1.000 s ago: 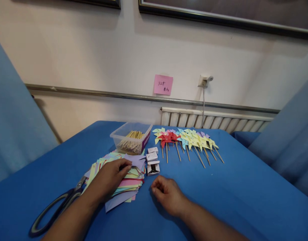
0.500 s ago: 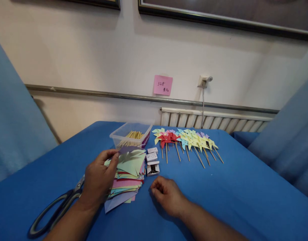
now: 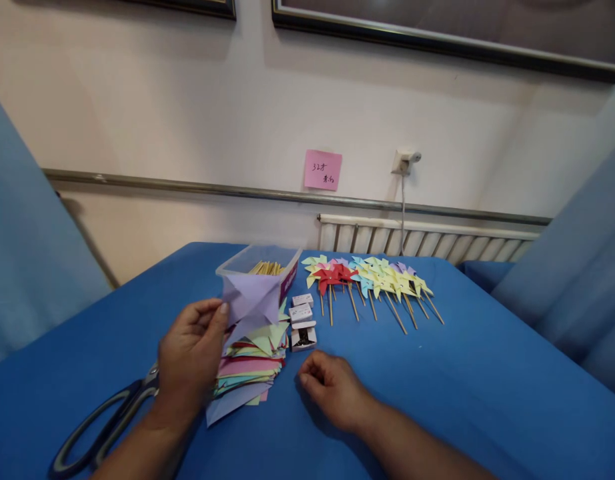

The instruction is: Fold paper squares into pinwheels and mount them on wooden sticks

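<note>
Head view: lilac slit-paper sheet, one, pinched at left edge by left hand above coloured-paper stack; right hand, curled closed on blue-covered desk, nothing visible within; step, seemingly sheet selection; next move probably calling for both hands

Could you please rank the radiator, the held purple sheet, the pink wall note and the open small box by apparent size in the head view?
Largest to smallest:
1. Radiator
2. Purple sheet, in the left hand
3. Pink wall note
4. Open small box
</note>
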The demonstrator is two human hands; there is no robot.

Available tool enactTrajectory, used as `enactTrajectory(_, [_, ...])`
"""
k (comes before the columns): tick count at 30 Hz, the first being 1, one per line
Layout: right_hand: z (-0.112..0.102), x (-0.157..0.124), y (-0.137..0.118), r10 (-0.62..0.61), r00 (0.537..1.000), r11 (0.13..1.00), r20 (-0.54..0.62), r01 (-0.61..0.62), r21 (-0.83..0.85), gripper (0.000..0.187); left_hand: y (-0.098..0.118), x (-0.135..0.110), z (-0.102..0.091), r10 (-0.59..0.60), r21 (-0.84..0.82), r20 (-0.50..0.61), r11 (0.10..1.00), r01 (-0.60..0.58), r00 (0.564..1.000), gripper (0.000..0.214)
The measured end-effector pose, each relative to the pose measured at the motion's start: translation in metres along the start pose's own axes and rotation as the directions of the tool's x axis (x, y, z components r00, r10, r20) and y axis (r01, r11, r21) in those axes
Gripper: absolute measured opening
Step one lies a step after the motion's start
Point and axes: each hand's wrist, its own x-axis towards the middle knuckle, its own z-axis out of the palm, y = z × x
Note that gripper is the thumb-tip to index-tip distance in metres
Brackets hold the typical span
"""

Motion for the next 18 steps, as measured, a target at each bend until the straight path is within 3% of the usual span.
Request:
enactTrajectory(2, [0.001,0.002,0.001,0.044,0.999,0.992,0.004,-0.044,0.12,0.01,0.005,-0.01,0.005,-0.097,-0.076,0.154,0.991,0.11,0.983,0.026])
enactTrajectory(4, [0.001,0.005,0.003,0.082,0.997,0.958,0.003,-0.08,0.275,0.017,0.008,-0.02,0.01,-0.172,-0.093,0.32,0.973,0.212,0.932,0.03])
enactTrajectory(7, [-0.005,0.009,0.002,0.11,0.991,0.895,-0.079,-0.064,0.442,0.034,0.005,-0.032,0.018,-0.232,-0.059,0.462,0.955,0.291,0.856,0.034])
enactTrajectory(12, [-0.016,0.006,-0.005,0.066,0.959,0.837,-0.275,0.096,0.538,0.053,-0.004,-0.042,0.025,-0.244,-0.007,0.579,0.953,0.304,0.778,0.029])
enactTrajectory(15, [-0.016,0.001,-0.007,0.013,0.958,0.812,-0.288,0.158,0.562,0.051,-0.005,-0.044,0.024,-0.26,0.02,0.626,0.948,0.318,0.735,0.027])
enactTrajectory(18, [-0.016,-0.002,-0.007,-0.021,0.961,0.79,-0.275,0.184,0.585,0.051,-0.004,-0.045,0.023,-0.259,0.022,0.637,0.947,0.32,0.726,0.026])
